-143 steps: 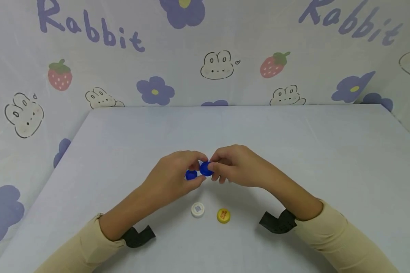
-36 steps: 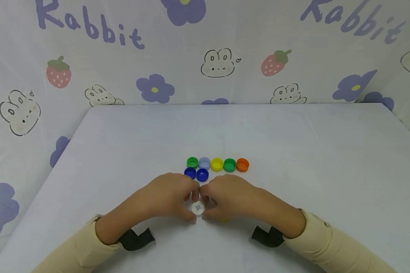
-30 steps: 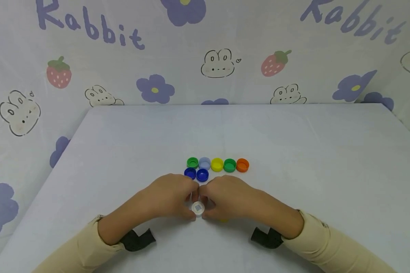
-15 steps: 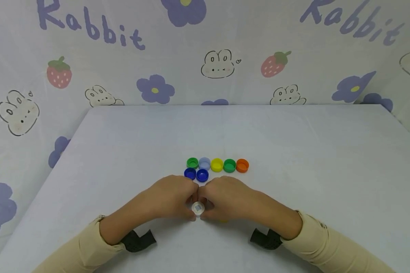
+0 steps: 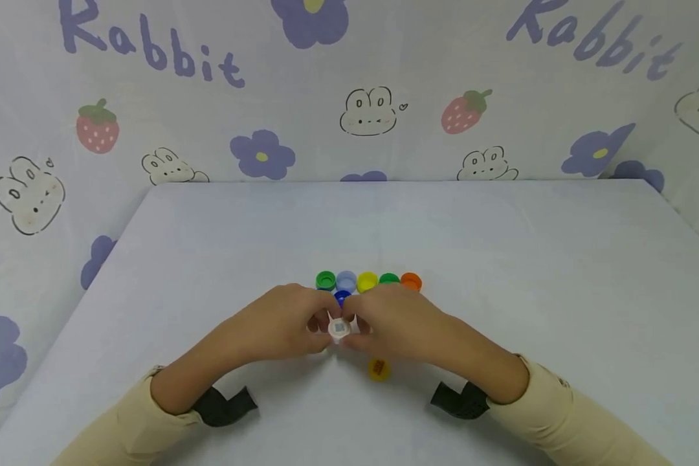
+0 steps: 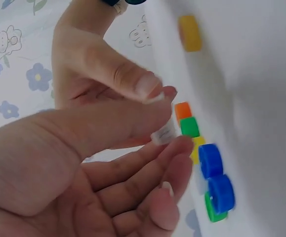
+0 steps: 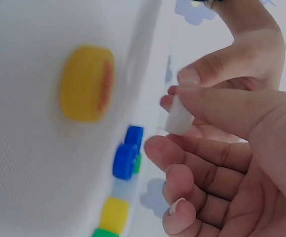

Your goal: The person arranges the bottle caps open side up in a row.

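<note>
A white bottle cap (image 5: 339, 329) with a printed square on top is pinched between both hands, lifted off the table, as the wrist views show. My left hand (image 5: 291, 321) grips its left side with thumb and fingers. Its right side is held by my right hand (image 5: 399, 321) in the same way. Just beyond the hands, two blue caps (image 7: 125, 160) sit side by side, partly covered in the head view. Nearer the body lies a yellow cap (image 5: 379, 369) with red print, printed face up.
Behind the blue caps runs a row of caps with hollow sides up: green (image 5: 325, 280), light blue (image 5: 346, 281), yellow (image 5: 367, 281), another green (image 5: 389, 278) and orange (image 5: 411, 281). A white cloth covers the table (image 5: 547, 272). Patterned fabric (image 5: 373, 65) hangs at the back.
Earlier the hands held a blue cap, which now stands beside the other blue one. The hands came down to the white cap, took hold and raised it, moving slightly away from the body.
</note>
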Action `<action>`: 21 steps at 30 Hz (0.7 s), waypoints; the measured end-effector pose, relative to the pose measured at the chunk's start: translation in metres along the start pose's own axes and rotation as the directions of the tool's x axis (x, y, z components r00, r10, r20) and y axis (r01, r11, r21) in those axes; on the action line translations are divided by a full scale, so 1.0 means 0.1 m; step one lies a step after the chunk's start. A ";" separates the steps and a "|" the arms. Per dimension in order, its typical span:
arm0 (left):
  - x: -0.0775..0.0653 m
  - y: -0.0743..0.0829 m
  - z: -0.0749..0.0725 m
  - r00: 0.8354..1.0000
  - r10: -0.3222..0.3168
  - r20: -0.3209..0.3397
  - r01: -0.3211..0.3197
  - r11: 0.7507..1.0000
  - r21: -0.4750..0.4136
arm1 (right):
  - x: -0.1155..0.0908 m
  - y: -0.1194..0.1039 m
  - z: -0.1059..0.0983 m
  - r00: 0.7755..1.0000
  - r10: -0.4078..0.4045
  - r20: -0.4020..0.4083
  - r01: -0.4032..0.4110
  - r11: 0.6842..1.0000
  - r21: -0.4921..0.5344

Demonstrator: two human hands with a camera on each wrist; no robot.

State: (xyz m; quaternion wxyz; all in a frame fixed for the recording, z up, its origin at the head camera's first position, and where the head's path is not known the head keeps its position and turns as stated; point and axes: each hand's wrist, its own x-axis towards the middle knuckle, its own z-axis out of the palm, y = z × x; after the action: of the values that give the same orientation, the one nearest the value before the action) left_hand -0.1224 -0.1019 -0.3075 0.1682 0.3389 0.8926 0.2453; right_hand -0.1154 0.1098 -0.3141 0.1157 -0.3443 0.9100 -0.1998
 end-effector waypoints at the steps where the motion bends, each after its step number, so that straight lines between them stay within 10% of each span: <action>1: 0.00 0.01 -0.02 1.000 0.001 -0.026 -0.001 1.000 0.006 | -0.01 0.01 -0.02 1.000 -0.002 -0.030 0.002 1.000 -0.002; 12: 0.00 0.11 -0.05 0.945 0.098 -0.312 -0.081 0.995 0.066 | -0.03 0.09 -0.17 0.985 -0.023 -0.170 0.048 0.988 0.144; 21: 0.04 0.10 0.03 0.930 0.137 -0.340 -0.104 0.988 0.115 | 0.04 0.19 -0.11 0.986 -0.046 -0.159 0.093 0.949 0.302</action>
State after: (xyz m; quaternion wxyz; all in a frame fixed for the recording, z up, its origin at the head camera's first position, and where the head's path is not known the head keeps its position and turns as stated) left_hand -0.1191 -0.0917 -0.3050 -0.0231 0.3521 0.8963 0.2684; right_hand -0.1336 0.1236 -0.3127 0.0921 -0.3380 0.8610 -0.3687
